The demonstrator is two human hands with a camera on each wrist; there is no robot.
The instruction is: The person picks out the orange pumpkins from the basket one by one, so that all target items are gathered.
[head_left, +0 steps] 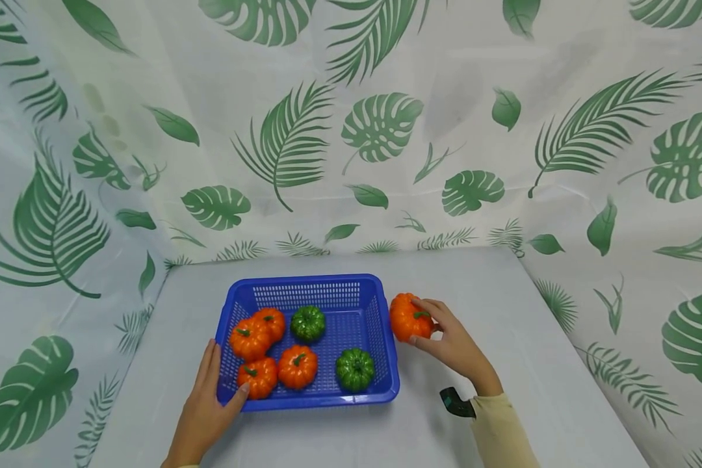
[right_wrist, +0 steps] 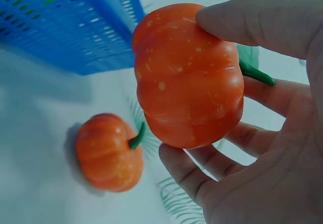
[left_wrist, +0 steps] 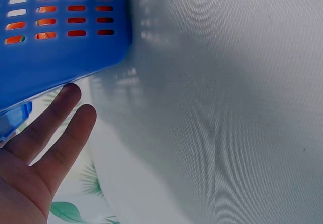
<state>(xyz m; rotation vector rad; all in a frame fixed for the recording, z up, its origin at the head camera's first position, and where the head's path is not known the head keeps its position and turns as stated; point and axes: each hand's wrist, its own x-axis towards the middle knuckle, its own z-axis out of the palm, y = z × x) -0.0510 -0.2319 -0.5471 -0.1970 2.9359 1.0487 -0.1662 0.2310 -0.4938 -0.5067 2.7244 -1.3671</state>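
Note:
My right hand (head_left: 453,344) holds an orange toy pumpkin (head_left: 406,318) beside the right wall of a blue plastic basket (head_left: 310,404). In the right wrist view, thumb and fingers pinch this pumpkin (right_wrist: 186,82) around its sides, its green stem toward the palm. A second orange pumpkin (right_wrist: 108,153) rests on the table beyond it. My left hand (head_left: 205,406) is at the basket's front left corner, thumb at the rim and fingers along the outer wall. In the left wrist view, two fingers (left_wrist: 65,143) stretch out straight by the basket wall.
Inside the basket lie several orange pumpkins (head_left: 297,366) on the left and centre, plus two green ones, one at the back (head_left: 308,324) and one at front right (head_left: 354,370). The white table (head_left: 327,442) is bounded by leaf-printed cloth walls (head_left: 386,214).

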